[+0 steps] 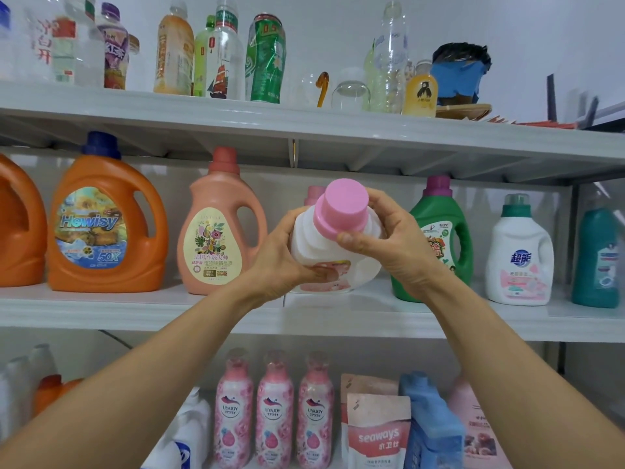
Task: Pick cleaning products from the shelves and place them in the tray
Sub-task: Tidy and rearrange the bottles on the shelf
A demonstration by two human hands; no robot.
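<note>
White bottle [314, 247], gripped by your left hand [280, 262] and right hand [399, 248], tilts between peach jug [216, 231] and green jug [446, 238], Hewisy jug [105, 225] farther left.

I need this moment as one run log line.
phase: pick | object: white bottle | left hand: grips it | right hand: grips it | at: middle shelf

Bottle [329, 247] between hands — before middle shelf [135, 311]
</note>
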